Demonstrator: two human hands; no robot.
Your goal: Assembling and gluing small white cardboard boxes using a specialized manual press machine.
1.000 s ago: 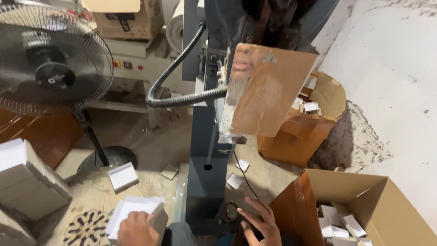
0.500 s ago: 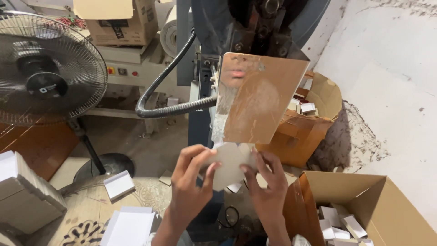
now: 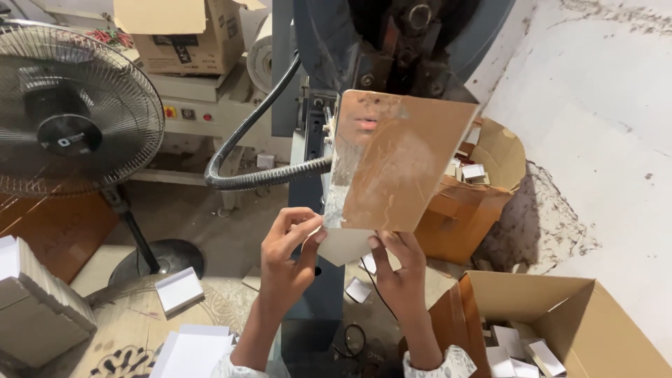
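Both hands are raised in front of a blue press machine (image 3: 322, 42). My left hand (image 3: 287, 255) and my right hand (image 3: 399, 269) pinch a white card blank (image 3: 344, 246) by its two sides. The blank's upper part is hidden behind a clear, scratched guard sheet (image 3: 399, 161) that hangs on the front of the machine. A black corrugated hose (image 3: 245, 150) loops out from the machine to the left of the guard.
A standing fan (image 3: 66, 122) is on the left. Stacks of white card (image 3: 189, 350) lie lower left, beside grey stacks (image 3: 35, 308). An open cardboard box (image 3: 560, 308) with white pieces sits lower right; another cardboard box (image 3: 476, 203) stands behind the machine. A white wall (image 3: 602, 105) is right.
A second ago both hands were low by the card stacks. They rose with a white blank and have now pushed it up behind the guard sheet.
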